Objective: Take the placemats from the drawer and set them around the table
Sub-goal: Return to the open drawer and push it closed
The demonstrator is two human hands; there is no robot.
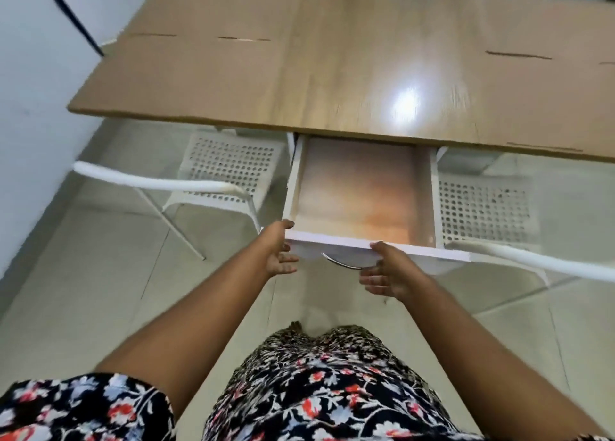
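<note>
A: Quick pass. We see the drawer (361, 191) pulled out from under the near edge of the table (349, 74), in the middle of the view.

B: Agreed. What's in it? We see a flat sheet on the drawer bottom with a warm orange-brown print, filling it wall to wall. Placemat (362, 194)?

A: We'd call it that, but blur means we cannot tell if it's one or a stack.

B: Hands. Left hand (278, 252) at the near left corner of the drawer front, thumb on the top edge, fingers spread loosely below, palm facing right.

A: Right hand (387, 272) at the drawer front a bit right of centre, thumb touching the top edge, fingers apart and curled under by the handle (342, 262). Neither hand pinches anything.

B: Do the right fingers touch the handle? We cannot tell, motion blur.

A: The tabletop has brown sheets lying flat, one on the far left (199, 67) and one on the right (539, 91), bare glossy wood between them with a glare spot.

B: They look like cardboard; we'd leave it at brown sheets.

A: White chair (229, 171) with holes in the seat, left of the drawer; another chair (486, 207) right of it. Both partly tucked under the table.

B: Two more white chair backs at the far edge. Tile floor. Floral dress at the near bottom.
</note>
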